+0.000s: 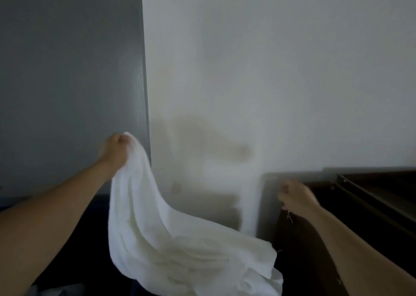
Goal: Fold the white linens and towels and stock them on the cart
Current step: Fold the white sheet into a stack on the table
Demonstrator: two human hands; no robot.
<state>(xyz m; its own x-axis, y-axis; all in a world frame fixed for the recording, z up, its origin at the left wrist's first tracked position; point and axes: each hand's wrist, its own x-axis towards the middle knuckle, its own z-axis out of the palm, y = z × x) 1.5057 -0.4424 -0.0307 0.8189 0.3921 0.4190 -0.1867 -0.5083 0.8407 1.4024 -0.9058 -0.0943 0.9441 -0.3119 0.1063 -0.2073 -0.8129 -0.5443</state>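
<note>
One white towel [171, 239], held up in the air, nothing under it carrying it. The left hand [116, 149] is clenched on its top corner, fingers curled round a bunch of cloth at the highest point of the towel. From there the cloth drops down and sweeps right, ending in a loose bottom edge and a free corner low in the middle of the view.

Fabric is soft and matte, with long rounded folds running along the drape; the lower part is bunched in overlapping layers. The edges are motion-blurred.

The right hand [295, 196] is out to the right, above the towel's free corner and apart from the sharp part of the cloth. Its fingers are curled in a fist. A pale blurred streak sits between it and the towel, so I cannot tell whether it is pinching an edge or holding nothing.

Behind the towel is a plain white wall [270, 70], smooth, with faint shadows of both arms. Left of that is a flat grey panel [67, 81] with faint vertical grain; its straight vertical edge runs just behind the left hand. At the right is a dark brown wooden unit [371, 205] with straight edges, its near side just beside the right hand. Open air between the two hands.
</note>
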